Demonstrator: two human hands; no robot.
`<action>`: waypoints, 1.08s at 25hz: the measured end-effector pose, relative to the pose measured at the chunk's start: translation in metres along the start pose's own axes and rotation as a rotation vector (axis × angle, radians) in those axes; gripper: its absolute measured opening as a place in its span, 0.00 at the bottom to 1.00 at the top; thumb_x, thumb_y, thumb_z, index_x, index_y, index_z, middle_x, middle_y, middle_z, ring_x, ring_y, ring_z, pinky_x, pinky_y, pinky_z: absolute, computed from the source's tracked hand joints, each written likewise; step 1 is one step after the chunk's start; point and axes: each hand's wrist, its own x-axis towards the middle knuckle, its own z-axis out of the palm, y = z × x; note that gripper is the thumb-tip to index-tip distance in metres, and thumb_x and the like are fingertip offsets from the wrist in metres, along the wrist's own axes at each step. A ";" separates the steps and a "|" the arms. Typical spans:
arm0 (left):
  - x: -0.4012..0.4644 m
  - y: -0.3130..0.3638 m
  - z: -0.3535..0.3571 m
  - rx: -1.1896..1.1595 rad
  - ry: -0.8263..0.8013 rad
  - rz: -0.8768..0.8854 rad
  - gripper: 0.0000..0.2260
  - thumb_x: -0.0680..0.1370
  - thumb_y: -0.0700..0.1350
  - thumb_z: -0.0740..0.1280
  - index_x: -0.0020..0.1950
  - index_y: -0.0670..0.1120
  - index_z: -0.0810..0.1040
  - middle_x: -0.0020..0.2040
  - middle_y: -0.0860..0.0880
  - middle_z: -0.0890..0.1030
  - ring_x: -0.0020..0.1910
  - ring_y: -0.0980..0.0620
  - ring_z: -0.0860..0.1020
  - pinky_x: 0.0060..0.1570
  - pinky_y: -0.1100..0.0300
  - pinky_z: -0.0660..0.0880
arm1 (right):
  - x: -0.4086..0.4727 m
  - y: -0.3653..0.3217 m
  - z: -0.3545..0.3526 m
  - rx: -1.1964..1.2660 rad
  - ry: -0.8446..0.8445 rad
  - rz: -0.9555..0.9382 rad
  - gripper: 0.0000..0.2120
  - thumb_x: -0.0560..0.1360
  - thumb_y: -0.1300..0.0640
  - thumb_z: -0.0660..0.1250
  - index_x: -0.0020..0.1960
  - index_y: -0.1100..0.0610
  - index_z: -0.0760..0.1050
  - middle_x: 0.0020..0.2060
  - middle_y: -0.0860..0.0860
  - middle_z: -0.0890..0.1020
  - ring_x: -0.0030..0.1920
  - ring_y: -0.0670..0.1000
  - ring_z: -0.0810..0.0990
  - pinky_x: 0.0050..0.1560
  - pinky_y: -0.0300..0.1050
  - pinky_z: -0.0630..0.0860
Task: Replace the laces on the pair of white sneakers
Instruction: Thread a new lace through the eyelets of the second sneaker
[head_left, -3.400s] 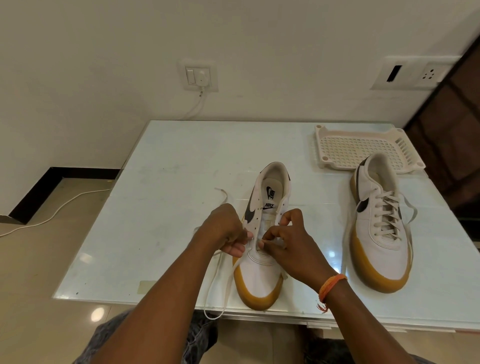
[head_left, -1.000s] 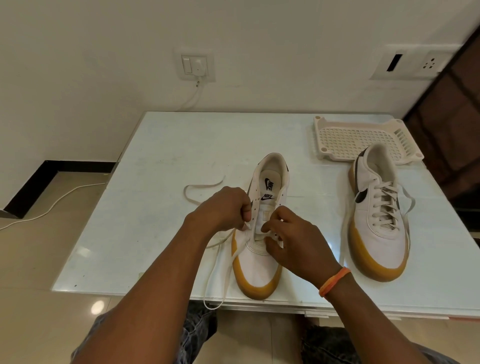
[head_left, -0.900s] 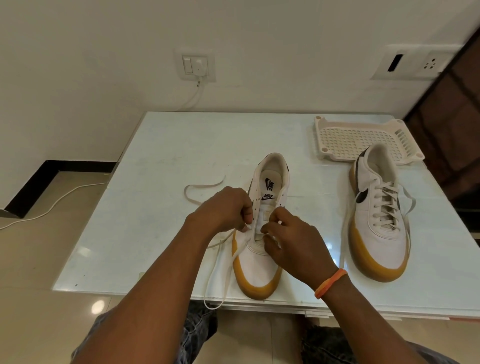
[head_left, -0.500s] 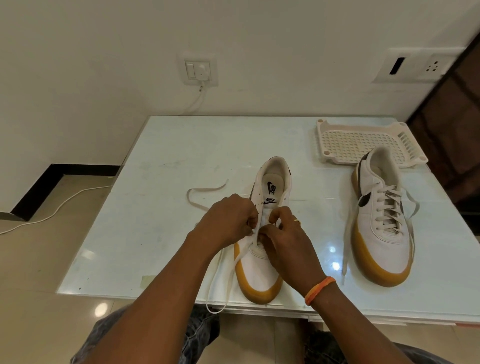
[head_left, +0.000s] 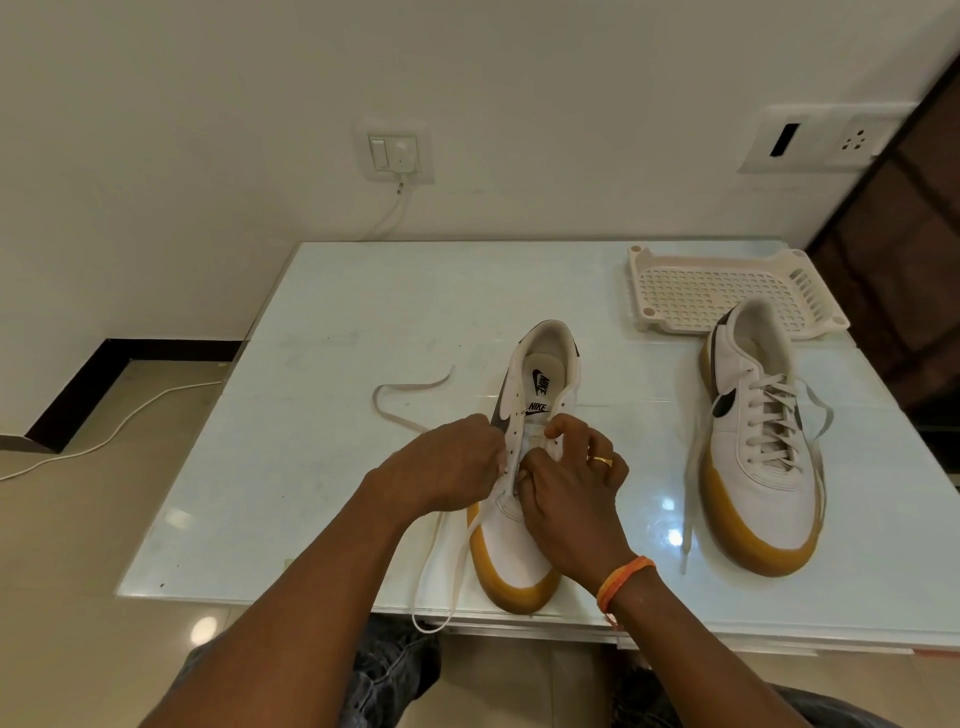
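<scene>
Near sneaker (head_left: 524, 499): on bench (head_left: 322, 415), toe toward person, upper eyelets bare; step judged lacing of lower eyelets.
Left hand (head_left: 452, 467): fingers curled at left eyelet row, apparently pinching lace (head_left: 410, 410); exact grip hidden.
Right hand (head_left: 566, 493): fingers curled at right row by tongue, pinching there.
Lace tails: one looped on bench behind left hand, one hanging over front edge.
Second sneaker (head_left: 758, 447): laced, well right, by tray (head_left: 727, 291).
Advice: keep lace flat, even both tails, steady upper while pulling through.

A white leather sneaker with a tan gum sole (head_left: 519, 540) stood near centre, toe nearest, mostly unlaced, its flat white lace (head_left: 410, 395) trailing left and over the near edge. A matching sneaker (head_left: 758, 488) stood right, fully laced, ends loose.
</scene>
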 end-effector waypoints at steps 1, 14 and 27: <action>0.002 -0.002 0.000 -0.039 -0.074 -0.037 0.12 0.82 0.44 0.58 0.53 0.38 0.78 0.50 0.44 0.77 0.49 0.48 0.76 0.46 0.60 0.70 | 0.001 -0.001 0.000 0.002 -0.016 0.007 0.10 0.75 0.50 0.58 0.41 0.50 0.76 0.60 0.49 0.66 0.63 0.56 0.65 0.58 0.57 0.65; 0.021 0.003 0.000 -0.132 -0.145 -0.296 0.17 0.79 0.52 0.58 0.33 0.48 0.67 0.34 0.51 0.70 0.41 0.50 0.71 0.50 0.48 0.69 | 0.026 0.019 -0.034 0.456 -0.038 0.125 0.08 0.74 0.59 0.71 0.47 0.46 0.82 0.49 0.46 0.70 0.51 0.40 0.72 0.51 0.34 0.70; 0.017 -0.005 -0.021 -0.309 -0.132 -0.127 0.06 0.74 0.44 0.74 0.47 0.44 0.81 0.38 0.54 0.78 0.37 0.59 0.75 0.42 0.63 0.73 | 0.014 0.014 -0.033 0.180 -0.166 -0.062 0.07 0.71 0.48 0.75 0.46 0.50 0.84 0.53 0.46 0.67 0.49 0.47 0.72 0.49 0.45 0.77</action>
